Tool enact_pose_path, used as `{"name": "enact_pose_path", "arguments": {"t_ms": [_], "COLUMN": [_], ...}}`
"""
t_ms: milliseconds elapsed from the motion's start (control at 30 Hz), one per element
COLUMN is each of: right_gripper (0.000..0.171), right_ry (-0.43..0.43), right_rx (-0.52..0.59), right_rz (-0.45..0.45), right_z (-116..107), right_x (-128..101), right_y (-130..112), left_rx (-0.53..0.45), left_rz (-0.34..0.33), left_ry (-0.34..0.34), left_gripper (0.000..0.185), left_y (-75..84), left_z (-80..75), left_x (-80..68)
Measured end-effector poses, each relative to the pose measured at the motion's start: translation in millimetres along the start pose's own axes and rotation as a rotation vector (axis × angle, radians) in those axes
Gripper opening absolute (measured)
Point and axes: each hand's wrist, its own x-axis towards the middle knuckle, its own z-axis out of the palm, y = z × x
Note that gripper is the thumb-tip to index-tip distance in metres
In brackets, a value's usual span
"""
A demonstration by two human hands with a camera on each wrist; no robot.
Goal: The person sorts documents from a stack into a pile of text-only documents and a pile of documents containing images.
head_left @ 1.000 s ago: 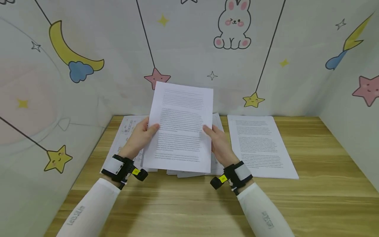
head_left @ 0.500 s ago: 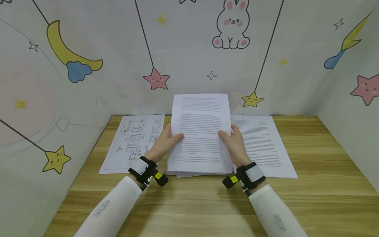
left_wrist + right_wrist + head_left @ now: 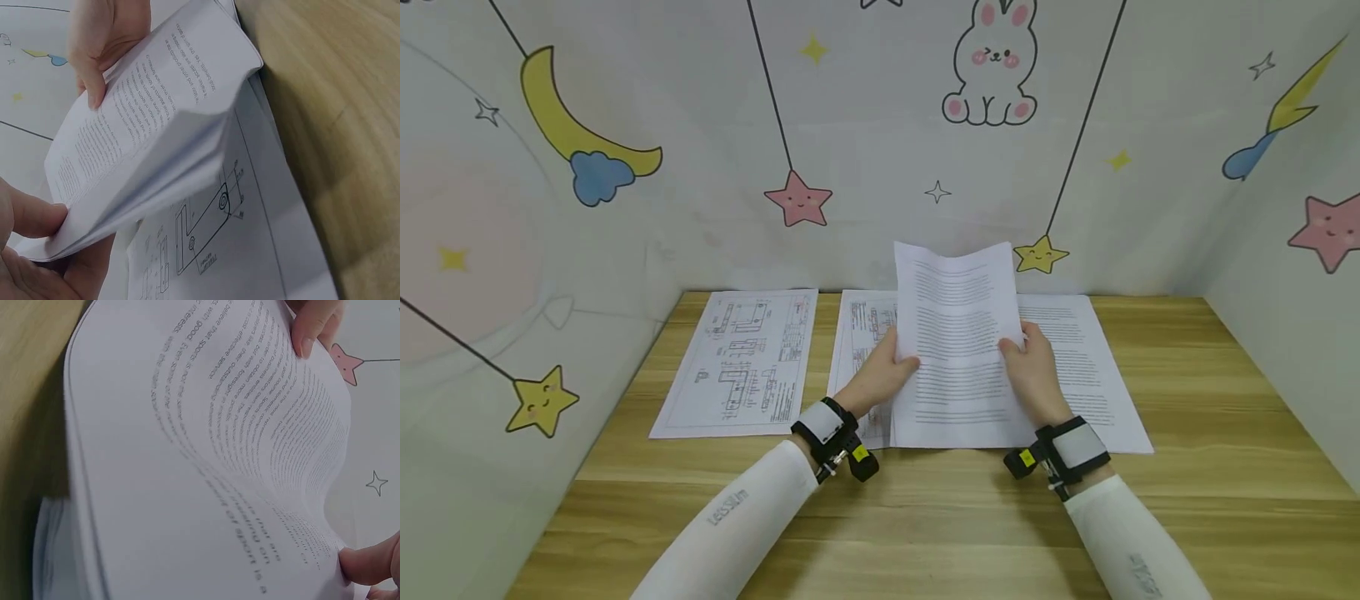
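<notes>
- Currently the text sheet [image 3: 958, 333] is held off the counter [image 3: 925, 517], tilted up toward the back wall, long axis running from near edge to far edge.
- Left hand [image 3: 880, 379] pinches the sheet's left edge, thumb on the printed face; right hand [image 3: 1036, 371] pinches the right edge likewise. Both are equally near; the sheet spans the gap between them.
- Sheet bows between the two grips, as the right wrist view shows.
- Directly right and partly under the sheet: text pile [image 3: 1090, 367], toward the counter's right side.
- Left of it: middle pile [image 3: 861, 333], drawing on top; further left, drawing sheet [image 3: 737, 362].
</notes>
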Motion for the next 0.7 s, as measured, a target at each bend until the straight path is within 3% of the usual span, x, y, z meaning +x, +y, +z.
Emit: {"name": "enact_pose_path", "arguments": {"t_ms": [200,700], "right_gripper": [0.048,0.050], "right_ry": [0.077,0.097], "right_rx": [-0.068,-0.127], "right_rz": [0.006,0.054], "right_z": [-20.7,-51.1], "right_x": [5.6,13.5], "right_y": [11.4,29.3], "left_rx": [0.005,0.034], "left_rz": [-0.029,-0.085], "left_ry": [0.046,0.039], "left_gripper": [0.058,0.049], "left_y": [-3.3,-3.1], "left_z": [11.7,42.1], "left_x": [10.4,27.4]}}
